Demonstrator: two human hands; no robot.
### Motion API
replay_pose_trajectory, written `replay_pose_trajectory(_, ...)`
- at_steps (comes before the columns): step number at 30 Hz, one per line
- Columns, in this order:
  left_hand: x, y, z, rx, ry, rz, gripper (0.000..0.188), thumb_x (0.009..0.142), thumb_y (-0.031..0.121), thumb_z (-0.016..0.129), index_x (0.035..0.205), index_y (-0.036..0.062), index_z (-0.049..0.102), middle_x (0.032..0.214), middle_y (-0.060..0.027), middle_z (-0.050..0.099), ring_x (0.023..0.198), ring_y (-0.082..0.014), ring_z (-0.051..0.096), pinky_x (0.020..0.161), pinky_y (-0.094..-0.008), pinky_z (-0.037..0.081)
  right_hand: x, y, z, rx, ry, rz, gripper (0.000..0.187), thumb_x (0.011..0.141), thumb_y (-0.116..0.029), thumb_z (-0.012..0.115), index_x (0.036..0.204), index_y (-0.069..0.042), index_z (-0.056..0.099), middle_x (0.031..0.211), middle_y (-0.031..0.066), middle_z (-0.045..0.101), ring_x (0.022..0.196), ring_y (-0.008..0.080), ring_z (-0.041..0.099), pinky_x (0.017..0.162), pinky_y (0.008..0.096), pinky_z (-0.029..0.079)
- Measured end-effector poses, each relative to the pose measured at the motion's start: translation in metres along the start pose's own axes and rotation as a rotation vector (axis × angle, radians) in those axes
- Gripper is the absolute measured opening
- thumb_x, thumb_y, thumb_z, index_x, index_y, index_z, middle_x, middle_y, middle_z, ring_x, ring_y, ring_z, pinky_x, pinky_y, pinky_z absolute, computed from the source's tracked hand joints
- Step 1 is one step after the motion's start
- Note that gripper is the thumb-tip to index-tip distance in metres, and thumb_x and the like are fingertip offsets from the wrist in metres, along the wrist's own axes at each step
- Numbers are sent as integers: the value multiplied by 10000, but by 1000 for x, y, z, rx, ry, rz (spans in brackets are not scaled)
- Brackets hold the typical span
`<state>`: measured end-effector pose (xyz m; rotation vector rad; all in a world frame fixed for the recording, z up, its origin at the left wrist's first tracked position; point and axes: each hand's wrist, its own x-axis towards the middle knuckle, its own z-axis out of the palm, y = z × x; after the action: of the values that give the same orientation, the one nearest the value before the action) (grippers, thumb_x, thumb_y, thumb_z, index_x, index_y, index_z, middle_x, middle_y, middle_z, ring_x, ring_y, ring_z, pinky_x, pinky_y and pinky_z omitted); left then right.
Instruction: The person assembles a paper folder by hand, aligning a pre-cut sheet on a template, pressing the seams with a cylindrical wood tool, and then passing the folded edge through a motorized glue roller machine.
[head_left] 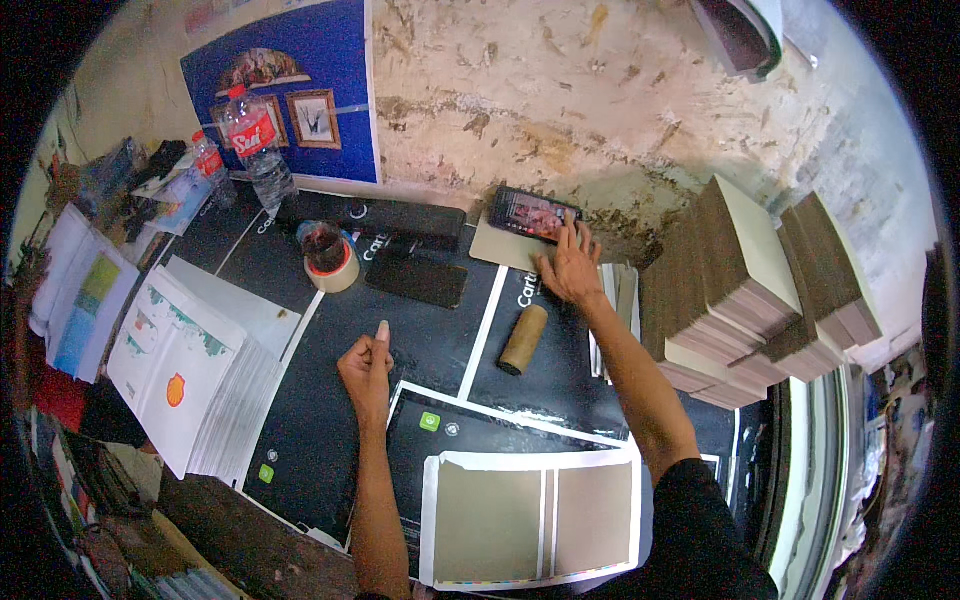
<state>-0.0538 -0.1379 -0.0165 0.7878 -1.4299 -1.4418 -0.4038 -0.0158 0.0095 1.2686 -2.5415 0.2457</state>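
Note:
My right hand (pixel 572 268) reaches to the far side of the table, its fingers spread. A fingertip meets the lower right of a smartphone (pixel 528 213) with a lit screen, which leans near the wall over a beige board (pixel 490 247). My left hand (pixel 367 366) hovers above the black tabletop, fingers curled in and one digit pointing up, with nothing visible in it. Close in front of me lies a white-bordered sheet (pixel 432 520) with two grey-brown board panels (pixel 490 525) on it. A short brown cardboard tube (pixel 523 340) lies between my arms.
At left stands a stack of printed white covers (pixel 180 370). Tall stacks of grey boards (pixel 725 290) fill the right. Behind are a dark phone (pixel 418 279), a tape roll (pixel 333 272) around a dark container, a long black box (pixel 390 218) and two plastic bottles (pixel 258 150).

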Motion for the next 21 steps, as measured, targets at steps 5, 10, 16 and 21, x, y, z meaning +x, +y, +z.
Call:
replay_pose_trajectory(5, 1, 5, -6, 11, 15, -26, 425, 989, 242, 673, 629, 100, 498, 585, 60, 458, 533, -24, 378, 508, -234, 272, 7, -7, 7, 15, -20, 10, 733, 987, -510, 480, 1459, 40, 368, 1638, 192, 195, 1456, 433, 249, 1136, 652, 254)
replay_pose_trajectory(10, 2, -2, -3, 5, 15, 1, 434, 983, 234, 682, 614, 101, 495, 585, 54, 465, 543, -22, 385, 515, -231, 273, -11, -3, 24, -20, 19, -34, 697, 1020, -485, 428, 1469, 43, 354, 1582, 224, 316, 1410, 456, 324, 1136, 649, 252)
replay_pose_trajectory(16, 4, 0, -2, 22, 2, 18, 433, 985, 229, 679, 613, 92, 504, 591, 50, 470, 559, -27, 395, 526, -228, 287, -13, -8, 21, 39, 92, -50, 651, 1022, -449, 437, 1447, 41, 377, 1532, 245, 371, 1410, 454, 322, 1154, 637, 220)
replay_pose_trajectory(21, 2, 2, -5, 66, -12, 51, 427, 985, 234, 679, 619, 88, 513, 595, 50, 472, 554, -28, 398, 525, -229, 294, -20, -16, 18, 109, 209, 17, 622, 977, -414, 523, 1386, 43, 416, 1541, 251, 349, 1429, 439, 285, 1136, 642, 227)
